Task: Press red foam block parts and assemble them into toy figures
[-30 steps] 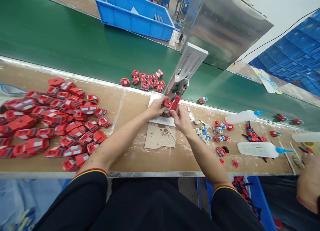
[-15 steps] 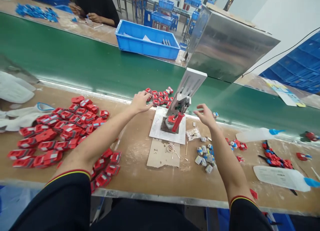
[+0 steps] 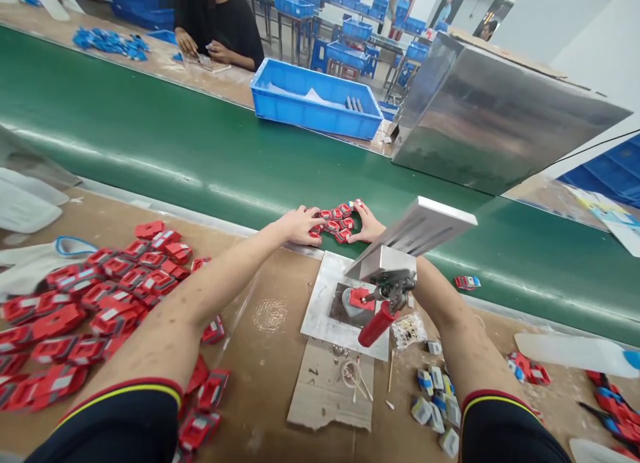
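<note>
A cluster of small red toy car bodies (image 3: 333, 224) lies on the near side of the green belt, between my two hands. My left hand (image 3: 301, 226) touches its left side, with bent fingers apart over the nearest pieces. From the right, my right hand (image 3: 367, 224) curves around the cluster, thumb and fingers spread. Just this side of them stands a toggle clamp (image 3: 393, 289) with a red handle, on a white plate (image 3: 319, 303). Under the clamp sits a red piece (image 3: 361, 299) in a grey holder. The clamp's upright partly covers my right wrist.
A large pile of red car bodies (image 3: 117, 286) covers the left of the table. Small grey-blue blocks (image 3: 436, 399) and cardboard (image 3: 315, 383) lie in front. One car (image 3: 467, 283) rests on the green belt (image 3: 200, 156). Beyond are a blue crate (image 3: 315, 106) and a co-worker (image 3: 220, 29).
Both my hands have moved in around the cluster, the right one passing behind the clamp from its right side. The camera view has shifted too.
</note>
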{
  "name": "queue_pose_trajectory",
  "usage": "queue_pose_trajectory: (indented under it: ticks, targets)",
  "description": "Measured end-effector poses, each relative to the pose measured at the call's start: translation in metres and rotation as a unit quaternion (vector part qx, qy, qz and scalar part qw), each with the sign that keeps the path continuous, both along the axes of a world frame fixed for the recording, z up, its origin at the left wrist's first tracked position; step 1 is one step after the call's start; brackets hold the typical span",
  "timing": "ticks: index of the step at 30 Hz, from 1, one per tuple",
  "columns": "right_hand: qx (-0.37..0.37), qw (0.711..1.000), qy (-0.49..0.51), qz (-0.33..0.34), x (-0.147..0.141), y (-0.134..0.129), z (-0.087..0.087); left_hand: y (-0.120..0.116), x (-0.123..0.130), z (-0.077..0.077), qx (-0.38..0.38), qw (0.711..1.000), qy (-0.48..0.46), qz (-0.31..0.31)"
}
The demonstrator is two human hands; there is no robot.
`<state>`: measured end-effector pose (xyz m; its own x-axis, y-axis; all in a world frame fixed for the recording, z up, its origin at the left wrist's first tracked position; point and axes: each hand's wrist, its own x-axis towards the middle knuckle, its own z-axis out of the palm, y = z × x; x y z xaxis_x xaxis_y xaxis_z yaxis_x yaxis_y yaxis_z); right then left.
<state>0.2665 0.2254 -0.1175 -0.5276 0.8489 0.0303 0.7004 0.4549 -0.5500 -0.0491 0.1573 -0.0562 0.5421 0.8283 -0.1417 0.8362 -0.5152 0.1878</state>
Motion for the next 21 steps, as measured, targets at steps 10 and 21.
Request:
queue_pose_trajectory:
  ticks: [10, 21]
  targets:
    - [-0.131, 0.960, 0.149, 0.199, -0.114, -0.001, -0.007, -0.049, -0.099, -0.004, -0.001, 0.980, -0.183, -0.077]
    - [-0.270, 0.907, 0.317, 0.067, -0.082, 0.003, 0.044, 0.024, -0.076, 0.039, 0.074, 0.977, -0.167, 0.113]
